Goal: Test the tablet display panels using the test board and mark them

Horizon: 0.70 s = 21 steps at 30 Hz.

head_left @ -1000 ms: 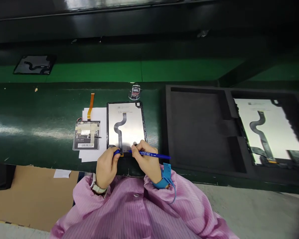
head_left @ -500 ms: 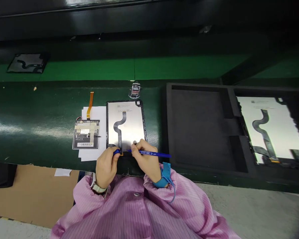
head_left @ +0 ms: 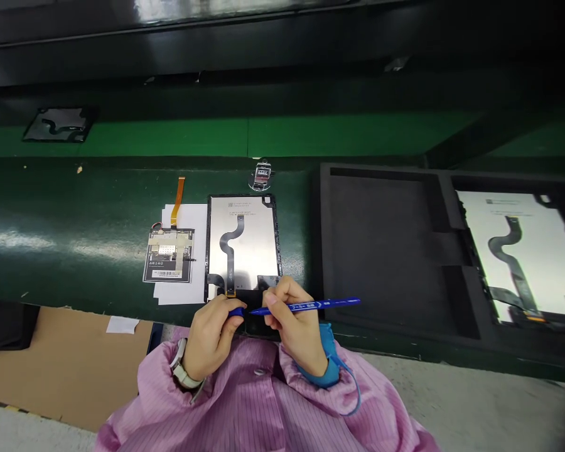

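Observation:
My right hand (head_left: 294,320) grips a blue marker pen (head_left: 317,305), its tip pointing left. Pinched in my left hand (head_left: 213,331) is a blue pen cap (head_left: 236,312), a small gap away from the tip. Both hands are at the lower edge of a tablet screen panel (head_left: 254,257), which lies silver back up in a black frame. A dark, curvy flat cable (head_left: 230,251) runs down this panel to a gold connector at its lower edge.
Left of the panel, a circuit board with a taped battery (head_left: 169,257) and orange ribbon cable rests on white paper (head_left: 198,220). A small metal counter (head_left: 262,174) stands behind. At right, a black foam tray (head_left: 376,251) holds another screen panel (head_left: 522,251); one more panel (head_left: 59,124) lies far left.
Both hands have drawn back from the panel's lower edge toward my body. The marker tip has left the panel and now faces the cap.

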Each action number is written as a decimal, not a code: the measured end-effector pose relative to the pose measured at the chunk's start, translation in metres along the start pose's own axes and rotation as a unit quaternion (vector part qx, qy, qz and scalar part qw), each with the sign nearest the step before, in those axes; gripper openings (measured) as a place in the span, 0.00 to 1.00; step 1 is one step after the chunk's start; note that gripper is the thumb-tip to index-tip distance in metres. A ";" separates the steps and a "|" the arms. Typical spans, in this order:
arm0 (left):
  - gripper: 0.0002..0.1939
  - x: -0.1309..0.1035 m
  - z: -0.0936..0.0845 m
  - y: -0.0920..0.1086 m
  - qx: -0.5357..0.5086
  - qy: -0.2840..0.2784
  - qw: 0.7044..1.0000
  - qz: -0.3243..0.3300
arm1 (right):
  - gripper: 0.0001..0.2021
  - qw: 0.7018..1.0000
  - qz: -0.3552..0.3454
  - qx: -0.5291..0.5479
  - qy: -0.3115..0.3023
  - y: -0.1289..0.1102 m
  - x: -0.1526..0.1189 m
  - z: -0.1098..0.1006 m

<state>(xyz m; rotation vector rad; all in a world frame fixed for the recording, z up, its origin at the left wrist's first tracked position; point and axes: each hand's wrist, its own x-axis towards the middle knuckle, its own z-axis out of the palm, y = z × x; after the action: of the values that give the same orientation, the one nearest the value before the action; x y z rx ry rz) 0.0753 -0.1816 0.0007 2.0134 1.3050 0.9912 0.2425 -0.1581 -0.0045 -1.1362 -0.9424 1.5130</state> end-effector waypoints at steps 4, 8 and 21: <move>0.14 0.001 0.001 0.005 0.016 -0.028 0.999 0.017 | 0.22 0.998 -0.050 -0.043 -0.025 0.002 -0.005 0.003; 0.18 0.004 0.002 0.017 -0.001 -0.051 0.999 0.011 | 0.21 0.986 -0.118 -0.110 -0.048 0.008 -0.011 0.012; 0.27 0.009 0.007 0.020 -0.342 -0.076 0.904 -0.244 | 0.16 0.955 -0.162 -0.194 -0.153 -0.021 0.014 0.012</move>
<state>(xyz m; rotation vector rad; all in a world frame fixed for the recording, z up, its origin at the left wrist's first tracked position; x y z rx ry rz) 0.0935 -0.1812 0.0145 1.1317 1.0872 0.8623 0.2350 -0.1405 0.0159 -0.9628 -1.6122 1.2826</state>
